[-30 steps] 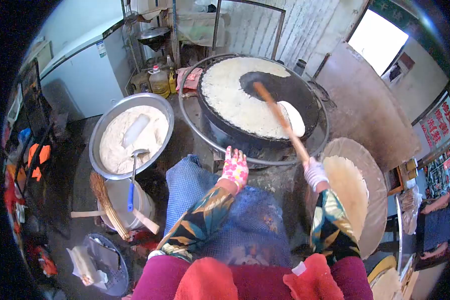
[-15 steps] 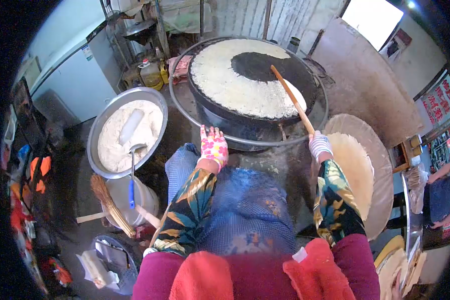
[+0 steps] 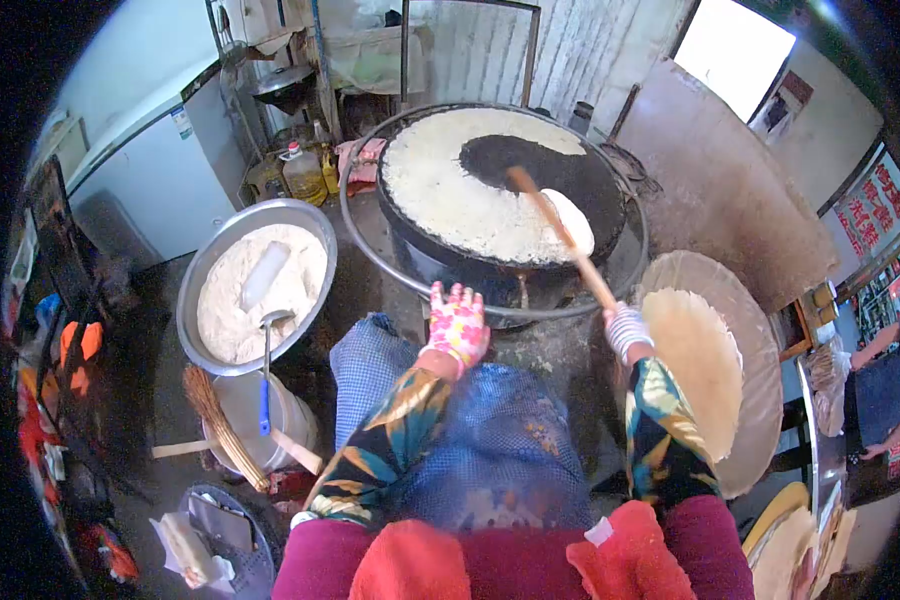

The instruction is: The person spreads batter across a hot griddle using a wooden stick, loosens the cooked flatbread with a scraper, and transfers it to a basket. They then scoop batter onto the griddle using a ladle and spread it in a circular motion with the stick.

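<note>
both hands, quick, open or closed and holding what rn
Left hand: open, fingers extended at the metal ring, no object seen in its grasp.
Right hand: closed, holding the wooden stick.

1 view looks from the person's head, forward and steeply down: the lap (image 3: 500,440) near, the griddle (image 3: 602,190) mid-scene, the wall (image 3: 595,50) far. Its wide lens reaches from a white cabinet (image 3: 150,190) at left to a sign (image 3: 873,207) at right.

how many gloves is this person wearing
2: a pink-flowered white glove on the left hand; a striped white glove on the right hand, which holds a brown wooden stick.
</note>
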A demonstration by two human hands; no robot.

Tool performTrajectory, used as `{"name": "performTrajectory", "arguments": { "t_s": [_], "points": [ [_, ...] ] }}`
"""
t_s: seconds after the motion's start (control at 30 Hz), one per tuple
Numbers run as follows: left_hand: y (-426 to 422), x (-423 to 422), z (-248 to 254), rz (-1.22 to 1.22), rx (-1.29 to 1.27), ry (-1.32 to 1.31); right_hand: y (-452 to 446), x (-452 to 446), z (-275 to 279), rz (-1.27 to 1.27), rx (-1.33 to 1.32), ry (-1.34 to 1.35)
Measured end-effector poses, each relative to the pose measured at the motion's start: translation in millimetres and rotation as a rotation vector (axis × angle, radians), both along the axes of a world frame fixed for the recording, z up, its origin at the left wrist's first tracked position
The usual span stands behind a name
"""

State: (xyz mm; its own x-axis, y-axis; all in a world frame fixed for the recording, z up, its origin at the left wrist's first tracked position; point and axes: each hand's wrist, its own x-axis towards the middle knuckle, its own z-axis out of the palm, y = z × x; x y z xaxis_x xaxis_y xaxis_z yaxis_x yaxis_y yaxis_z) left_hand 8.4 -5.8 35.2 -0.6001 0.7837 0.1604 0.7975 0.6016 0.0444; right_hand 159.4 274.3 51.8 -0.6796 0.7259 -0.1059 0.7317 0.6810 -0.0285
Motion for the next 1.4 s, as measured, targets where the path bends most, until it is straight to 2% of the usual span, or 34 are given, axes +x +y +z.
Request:
{"name": "performTrajectory", "arguments": {
  "t_s": [0.07,0.17,0.23,0.3,0.37,0.5,0.57,0.6,0.63,0.73,0.83,0.9,0.97,1.03,1.1,1.13,1.17,1.2,1.3,1.4],
  "points": [
    [8,2,-18,0.003,-0.019,0.0,18,-1,0,-0.096,0.001,0.073],
    [5,-5,-38,0.061,-0.113,0.154,-5,-7,11,-0.031,0.071,0.12],
    [-1,-12,-30,0.061,-0.153,0.046,-31,5,18,0.122,0.004,0.109],
    [-4,-17,-32,0.079,-0.178,0.038,-24,10,0,0.156,0.006,-0.056],
    [-9,-23,-29,0.095,-0.192,0.091,4,15,1,-0.045,0.004,0.084],
    [-22,-32,-13,0.096,-0.23,0.066,-4,-2,14,0.001,0.064,0.135],
    [-20,-35,-7,0.145,-0.257,0.038,-9,-1,14,0.042,0.084,0.063],
    [-20,-36,-8,0.158,-0.25,0.028,16,1,-11,0.005,0.112,0.096],
    [-22,-40,-9,0.175,-0.244,0.024,14,0,0,-0.076,0.102,0.086],
    [-29,-49,-8,0.186,-0.255,0.003,10,-10,4,-0.041,0.067,0.117],
    [-32,-65,-6,0.223,-0.236,0.007,-19,0,11,0.168,0.044,0.081],
    [-34,-67,-12,0.261,-0.219,0.024,-1,12,-14,0.193,0.081,0.035],
    [-36,-79,-19,0.291,-0.258,0.023,25,14,-12,-0.006,0.05,0.094],
    [-40,-74,0,0.32,-0.301,0.03,19,9,3,0.022,0.046,0.088],
    [-30,-63,3,0.29,-0.187,-0.015,5,3,17,0.066,0.088,0.1],
    [-18,-53,6,0.211,-0.142,-0.037,0,3,15,0.1,0.116,0.108],
    [-12,-32,2,0.106,-0.016,0.067,-4,5,16,0.087,0.099,0.047],
    [-4,-16,-4,0.037,0.048,0.018,8,8,6,0.026,0.071,0.072],
    [16,10,-27,0.009,-0.143,-0.009,17,2,1,-0.04,0.061,0.074],
    [8,10,-22,0.027,-0.241,0.111,-11,3,12,0.11,0.078,0.152]
  ]
}}
